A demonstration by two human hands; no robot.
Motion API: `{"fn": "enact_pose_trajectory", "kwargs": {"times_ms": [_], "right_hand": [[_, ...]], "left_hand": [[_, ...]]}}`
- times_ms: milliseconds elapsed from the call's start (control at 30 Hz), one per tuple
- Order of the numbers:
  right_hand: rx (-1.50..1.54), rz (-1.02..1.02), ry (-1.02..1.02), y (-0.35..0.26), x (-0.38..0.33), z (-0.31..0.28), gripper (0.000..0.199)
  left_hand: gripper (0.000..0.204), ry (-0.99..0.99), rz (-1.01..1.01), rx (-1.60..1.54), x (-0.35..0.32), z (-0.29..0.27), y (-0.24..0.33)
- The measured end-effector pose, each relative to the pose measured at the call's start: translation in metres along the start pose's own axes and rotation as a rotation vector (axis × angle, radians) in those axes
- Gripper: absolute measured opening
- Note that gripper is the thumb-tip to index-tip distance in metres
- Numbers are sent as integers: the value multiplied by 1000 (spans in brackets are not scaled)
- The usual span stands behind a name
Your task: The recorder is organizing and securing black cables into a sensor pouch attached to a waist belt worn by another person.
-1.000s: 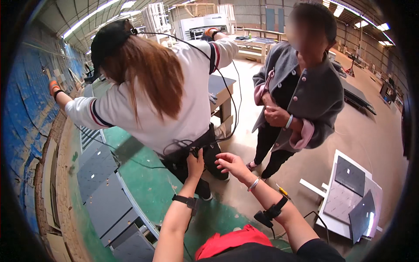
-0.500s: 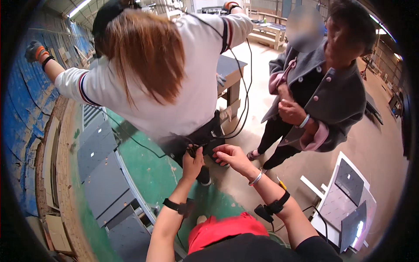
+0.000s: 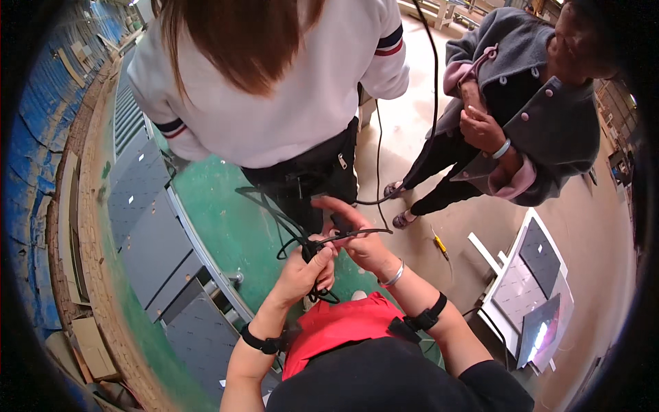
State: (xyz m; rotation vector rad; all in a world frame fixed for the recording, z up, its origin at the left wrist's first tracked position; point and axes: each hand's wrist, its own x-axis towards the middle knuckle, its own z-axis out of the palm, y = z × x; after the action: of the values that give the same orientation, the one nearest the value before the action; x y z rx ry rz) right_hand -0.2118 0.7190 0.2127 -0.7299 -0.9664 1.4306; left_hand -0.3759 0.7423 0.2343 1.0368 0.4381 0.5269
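Quick log from my end: both hands have dropped off the waist of the co-worker in the white sweatshirt with striped sleeves [image 3: 274,117], upper centre, and drawn together. That co-worker's spread arms have come down too. The thin, black, looped cable bundle [image 3: 311,248] now sits between my person's hands at mid-frame, above the red cloth garment [image 3: 336,323], lower centre, so I'd call this gathering slack two-handed.

Pose: both bare forearms angle in from the lower edge, wrists close. Left hand [image 3: 305,276], just left of lower centre, is clenched round the bundle, thumb over the top, loops dangling below. Right hand [image 3: 365,246], slightly higher, is part open, index stretched toward upper left, a strand crossing it; whether its other fingers pinch anything, I can't tell.
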Motion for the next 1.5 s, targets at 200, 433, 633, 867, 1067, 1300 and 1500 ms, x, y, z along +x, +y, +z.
{"fn": "enact_pose_trajectory", "kwargs": {"times_ms": [200, 433, 633, 867, 1067, 1300, 1500], "right_hand": [[-230, -19, 67, -10, -15, 13, 32], [-577, -212, 329, 32, -52, 27, 29], [-1266, -403, 309, 13, -55, 34, 36], [-1197, -411, 261, -17, -62, 46, 34], [-1140, -297, 284, -17, -60, 45, 43], [-528, 57, 275, 9, -52, 49, 45], [-174, 201, 273, 7, -48, 42, 25]], "left_hand": [[27, 41, 88, -174, -15, -7, -6], [35, 170, 176, -184, -17, -2, -6], [27, 74, 258, -366, -23, 5, -8], [16, 146, 282, -207, -17, 4, -7], [15, 109, 266, 25, -16, 10, -15], [71, 160, 290, 411, -31, 13, -44], [58, 102, 123, -305, -53, -10, -26]]}}
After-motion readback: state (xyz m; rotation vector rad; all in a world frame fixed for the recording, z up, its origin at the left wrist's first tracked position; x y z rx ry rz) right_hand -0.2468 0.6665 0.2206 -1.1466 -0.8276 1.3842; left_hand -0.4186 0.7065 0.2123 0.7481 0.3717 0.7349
